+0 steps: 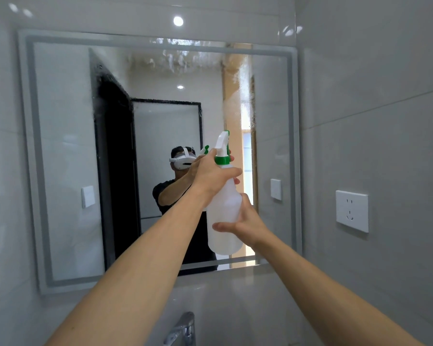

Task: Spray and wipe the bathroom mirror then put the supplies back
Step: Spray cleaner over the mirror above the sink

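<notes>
Head view: left hand gripping bottle neck, right hand clasping its body, before wet mirror.

a home bathroom: tiled walls, wall mirror, tap.

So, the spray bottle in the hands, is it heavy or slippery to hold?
The spray bottle looks like thin translucent plastic, so probably light, though its fill level is hard to tell. The left hand grips the neck and the right hand steadies the body; the smooth wall may be slippery if wet.
</notes>
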A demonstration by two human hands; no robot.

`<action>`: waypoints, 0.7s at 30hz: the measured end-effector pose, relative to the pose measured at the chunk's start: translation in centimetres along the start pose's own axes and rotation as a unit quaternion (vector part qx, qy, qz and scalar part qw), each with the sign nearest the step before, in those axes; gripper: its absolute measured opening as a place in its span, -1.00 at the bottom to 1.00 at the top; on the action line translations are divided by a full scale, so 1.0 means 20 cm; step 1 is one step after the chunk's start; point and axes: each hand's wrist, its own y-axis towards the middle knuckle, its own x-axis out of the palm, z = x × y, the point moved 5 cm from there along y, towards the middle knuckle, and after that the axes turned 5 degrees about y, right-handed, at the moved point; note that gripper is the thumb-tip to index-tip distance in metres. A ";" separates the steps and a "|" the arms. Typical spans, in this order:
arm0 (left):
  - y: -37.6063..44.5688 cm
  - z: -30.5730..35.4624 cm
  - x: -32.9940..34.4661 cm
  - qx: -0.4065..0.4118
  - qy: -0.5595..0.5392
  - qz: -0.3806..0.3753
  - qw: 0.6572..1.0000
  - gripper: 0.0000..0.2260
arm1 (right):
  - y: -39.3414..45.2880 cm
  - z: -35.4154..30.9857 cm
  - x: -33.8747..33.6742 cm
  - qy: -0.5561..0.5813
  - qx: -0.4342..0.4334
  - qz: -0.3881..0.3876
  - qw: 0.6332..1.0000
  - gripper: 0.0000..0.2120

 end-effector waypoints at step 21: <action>-0.01 -0.07 -0.10 -0.006 -0.017 0.040 0.999 -0.67 | 0.03 0.02 0.06 -0.017 0.000 -0.035 0.999 -0.20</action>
